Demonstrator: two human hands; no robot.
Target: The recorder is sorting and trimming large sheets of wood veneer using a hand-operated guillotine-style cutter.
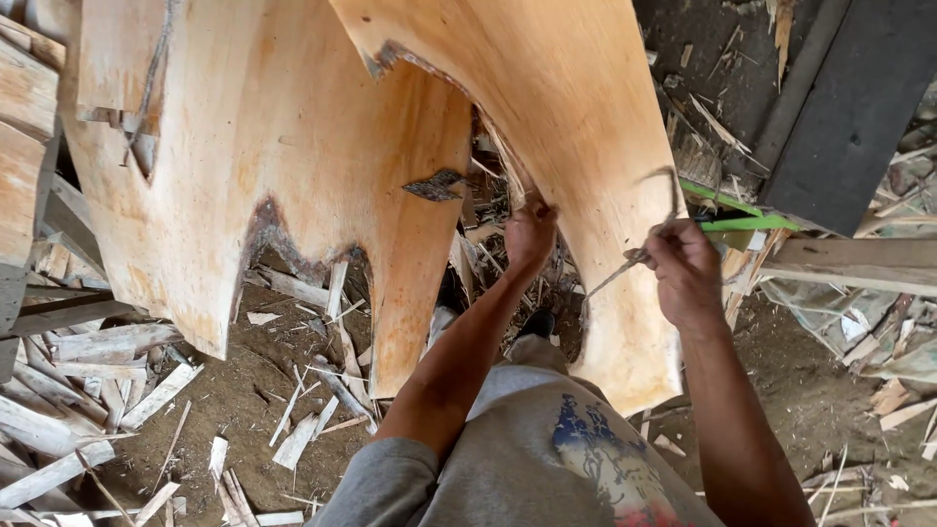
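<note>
The left hand [530, 232] is seen with fingers curled shut on the torn inner edge of the right veneer sheet [576, 127], at the gap between the two sheets. The grip is set where frayed wood fibres hang from the edge.

The right hand [686, 268] is closed in a fist around a thin strip [613, 274] of wood or bark. The strip is pointed down and to the left from the fist, its long axis running on a slant toward the sheet's surface. A thin curved strand is seen rising above the fist; whether it is part of the same strip cannot be told.

The right veneer sheet is draped from the far top of the view toward the person, curved, with its long axis running far to near. Its lower end hangs just right of the person's knees. The left veneer sheet [254, 166] is hung beside it, wider, with a ragged dark-stained lower edge and a small grey patch [435, 184] near its right edge.

No packages, labels or signs are noted. Two bright green strips [747, 222] lie to the right, just beyond the right hand, beside a dark board [859, 107].

The dirt floor [234, 400] is littered with wood offcuts [146, 395] and splinters.
</note>
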